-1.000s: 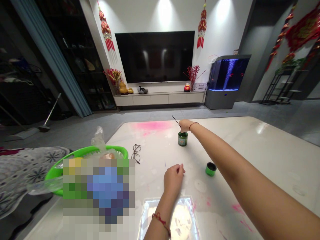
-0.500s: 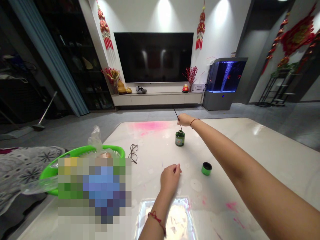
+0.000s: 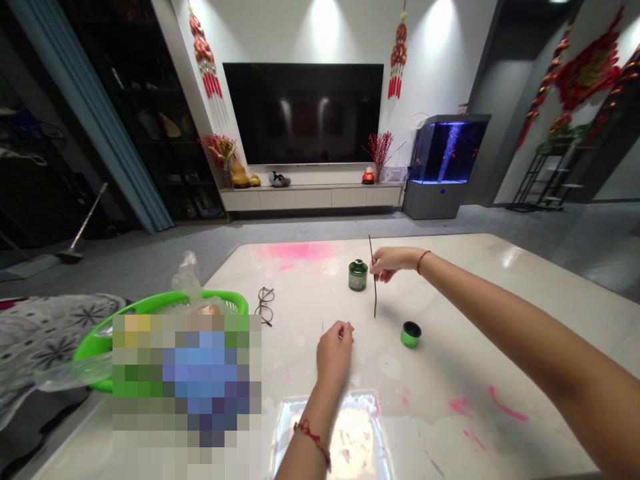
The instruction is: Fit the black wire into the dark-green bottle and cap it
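My right hand (image 3: 393, 261) pinches a thin dark stick (image 3: 375, 297), held nearly upright with its lower end over the tabletop. Just left of that hand stands a small green glass bottle (image 3: 357, 277) with a pale label. A short green cup-like piece, dark inside, (image 3: 411, 335) sits nearer on the right, apart from the hand. My left hand (image 3: 335, 353) rests on the table with its fingers curled in, and I see nothing in them. Below its wrist a bright, white-lit rectangular panel (image 3: 377, 427) is partly covered by my left forearm.
Eyeglasses (image 3: 265, 307) lie left of centre on the pale table (image 3: 450, 280). A green basket (image 3: 230, 295) with plastic bags is at the left, partly blurred out. Pink stains mark the tabletop. Beyond are a television (image 3: 305, 113) and a fish tank (image 3: 443, 153).
My right hand has drawn the stick out of the green bottle and brought it right and nearer to me. My left hand stays about where it was.
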Motion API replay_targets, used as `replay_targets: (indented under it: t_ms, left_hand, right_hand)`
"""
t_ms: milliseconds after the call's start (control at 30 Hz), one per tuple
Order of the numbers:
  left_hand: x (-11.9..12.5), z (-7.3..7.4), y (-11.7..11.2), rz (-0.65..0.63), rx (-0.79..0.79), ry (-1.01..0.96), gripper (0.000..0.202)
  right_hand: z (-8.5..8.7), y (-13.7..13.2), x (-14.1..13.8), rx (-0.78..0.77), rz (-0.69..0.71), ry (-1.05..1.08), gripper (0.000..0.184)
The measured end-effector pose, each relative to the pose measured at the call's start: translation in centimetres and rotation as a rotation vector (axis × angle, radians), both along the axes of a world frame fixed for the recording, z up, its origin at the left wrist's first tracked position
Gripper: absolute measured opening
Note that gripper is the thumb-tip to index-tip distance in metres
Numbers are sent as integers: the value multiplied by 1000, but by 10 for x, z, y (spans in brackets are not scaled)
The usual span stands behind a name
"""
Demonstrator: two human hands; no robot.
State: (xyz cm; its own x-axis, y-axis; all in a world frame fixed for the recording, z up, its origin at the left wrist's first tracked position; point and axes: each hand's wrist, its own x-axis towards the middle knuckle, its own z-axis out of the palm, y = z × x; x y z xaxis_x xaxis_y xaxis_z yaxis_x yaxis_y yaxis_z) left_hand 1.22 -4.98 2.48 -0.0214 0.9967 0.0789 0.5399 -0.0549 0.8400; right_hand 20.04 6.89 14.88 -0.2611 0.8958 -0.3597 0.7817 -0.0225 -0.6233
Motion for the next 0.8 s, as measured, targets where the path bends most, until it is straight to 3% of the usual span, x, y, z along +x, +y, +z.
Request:
replay_targets:
  t_ms: [67,100,200,300,433,633,800]
  left_hand:
    - [0,0,0,1,-4,1,30]
    - [0,0,0,-1,-4,4,30]
    - [1,-1,1,-10,-10,14,31]
    - [0,-1,0,-16,-15,28,31]
    - [0,-1,0,-19,-21,27,31]
    - [0,-2,-1,-22,-21,40,31]
    - [0,-1,-2,-16,-33,46,30]
  right_hand:
    - [-22,-15,1,-222,17,-36,10]
    - [-32,-21,0,-261,19,-64,11]
    - [-56,-34,-2,-298,29,-129,13]
    - [-68,-36,-6,-270,37,-218,15]
    - [-66,-19,-10,-69,-7,-362,18]
    - [-42,13,-18,481,-128,-470,33]
    - [-34,30,-25,611,-23,-539,29]
